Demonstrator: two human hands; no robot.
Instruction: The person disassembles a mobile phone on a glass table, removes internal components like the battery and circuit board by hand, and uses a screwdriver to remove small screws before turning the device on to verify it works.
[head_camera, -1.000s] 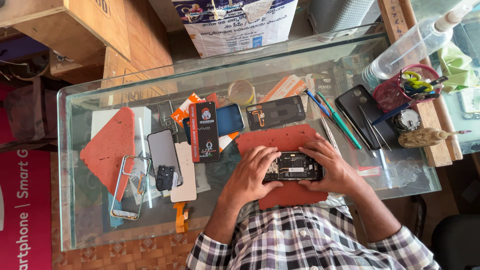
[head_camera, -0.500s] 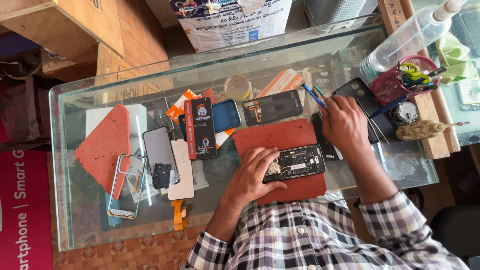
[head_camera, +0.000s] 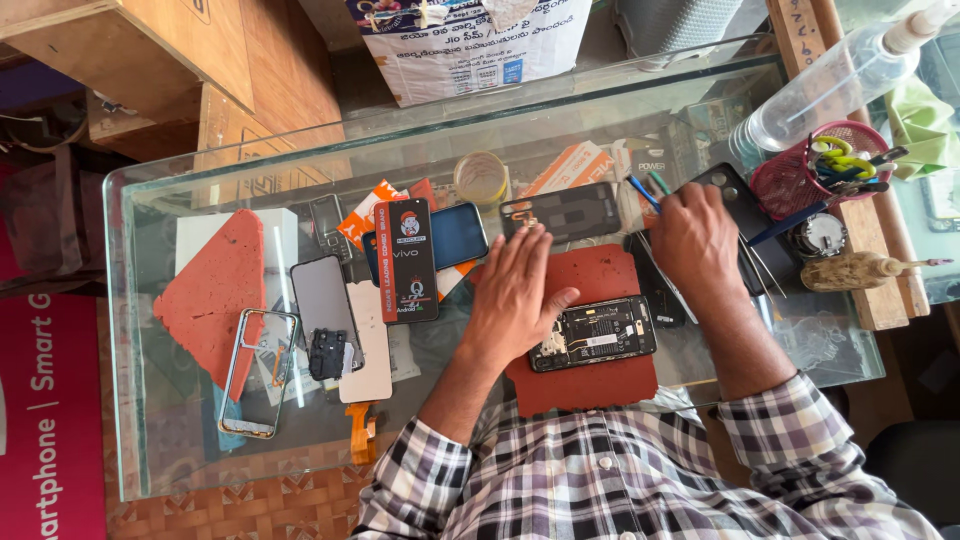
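Observation:
An opened phone (head_camera: 595, 332) with its circuit board showing lies on a dark red mat (head_camera: 600, 385) on the glass table (head_camera: 130, 330). My left hand (head_camera: 520, 300) rests flat on the mat just left of the phone, fingers spread toward a black back cover (head_camera: 562, 212). My right hand (head_camera: 695, 235) is up and to the right of the phone, fingers bunched among thin tools, beside a blue tool (head_camera: 640, 190) and a green one (head_camera: 658, 182). Whether it grips one is hidden.
A black phone box (head_camera: 405, 260), a blue phone (head_camera: 458, 233), a clear case (head_camera: 255, 372), a screen panel (head_camera: 322, 298) and a second red mat (head_camera: 215, 295) lie to the left. At the right stand a pink tool basket (head_camera: 805, 180), a spray bottle (head_camera: 820, 85) and a dark phone (head_camera: 740, 210).
My left hand has let go of the opened phone and spread flat toward the back cover. The right hand went from the phone up to the tools at the right.

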